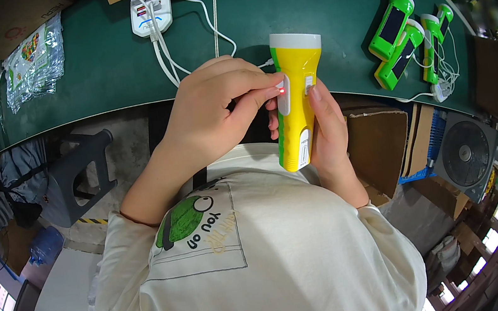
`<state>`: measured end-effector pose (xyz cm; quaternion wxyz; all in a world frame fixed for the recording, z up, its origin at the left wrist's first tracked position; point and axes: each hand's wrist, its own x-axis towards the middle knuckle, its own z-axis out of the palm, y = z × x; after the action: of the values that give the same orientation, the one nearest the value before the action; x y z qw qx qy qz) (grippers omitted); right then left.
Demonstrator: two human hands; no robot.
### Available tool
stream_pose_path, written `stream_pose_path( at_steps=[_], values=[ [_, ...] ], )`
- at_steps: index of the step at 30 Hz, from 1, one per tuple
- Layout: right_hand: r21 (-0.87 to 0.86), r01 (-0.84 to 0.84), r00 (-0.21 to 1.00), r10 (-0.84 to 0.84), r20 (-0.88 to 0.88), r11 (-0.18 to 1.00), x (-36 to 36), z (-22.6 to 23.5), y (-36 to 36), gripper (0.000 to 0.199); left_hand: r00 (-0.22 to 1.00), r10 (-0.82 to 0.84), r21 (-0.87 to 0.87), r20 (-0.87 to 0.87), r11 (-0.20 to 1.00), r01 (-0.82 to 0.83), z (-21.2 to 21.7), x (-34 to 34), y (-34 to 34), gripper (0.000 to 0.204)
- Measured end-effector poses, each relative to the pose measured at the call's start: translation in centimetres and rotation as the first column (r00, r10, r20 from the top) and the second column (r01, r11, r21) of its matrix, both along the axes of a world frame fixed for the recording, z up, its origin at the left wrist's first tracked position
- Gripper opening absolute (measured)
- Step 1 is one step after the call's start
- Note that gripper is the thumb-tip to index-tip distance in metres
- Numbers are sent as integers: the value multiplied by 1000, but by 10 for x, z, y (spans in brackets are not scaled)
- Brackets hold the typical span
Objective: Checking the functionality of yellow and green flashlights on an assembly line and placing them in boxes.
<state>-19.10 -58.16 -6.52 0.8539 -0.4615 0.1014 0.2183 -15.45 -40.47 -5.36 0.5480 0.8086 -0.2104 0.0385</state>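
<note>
A yellow flashlight (301,103) with a white head and green side strips stands upright, head away from me, above my lap at the table's front edge. Wrapped around its lower body is my right hand (328,128), the thumb beside the white switch. My left hand (226,104) reaches across to its left side. There the thumb and forefinger pinch at a white side panel (284,101), where a small red light glows. Whatever is between those fingertips is hidden. A thin white cable end (266,64) shows just left of the flashlight's neck.
On the green table (103,68) a white power strip (151,15) has several white cables running from it. Clear plastic bags (35,61) lie left. Several green flashlights (393,26) with dark panels sit right, some cabled. Below are a cardboard box (378,144), a fan (466,153) and a grey stool (77,176).
</note>
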Motion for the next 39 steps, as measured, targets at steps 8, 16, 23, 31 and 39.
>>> stream_pose_path(
  at_steps=[8, 16, 23, 31, 39],
  values=[
    [82, 9, 998, -14, 58, 997, 4, -1, 2, 40, 969, -7, -100, 247, 994, 32, -5, 6, 6, 18],
    [115, 336, 940, -340, 17, 935, 29, 2, -30, 38, 964, 261, -281, 60, 931, -234, -12, 10, 44, 12],
    [375, 134, 957, -22, -288, 917, 24, 1, -26, 42, 981, 180, -481, -79, 855, -195, -10, 9, 43, 11],
    [546, 247, 916, -8, -402, 801, 27, 0, -26, 45, 988, 139, -450, -68, 879, -155, -8, 9, 38, 10],
    [430, 226, 959, -123, -254, 874, 26, 3, -21, 47, 987, 138, -458, -83, 874, -160, -8, 7, 40, 11]
  ],
)
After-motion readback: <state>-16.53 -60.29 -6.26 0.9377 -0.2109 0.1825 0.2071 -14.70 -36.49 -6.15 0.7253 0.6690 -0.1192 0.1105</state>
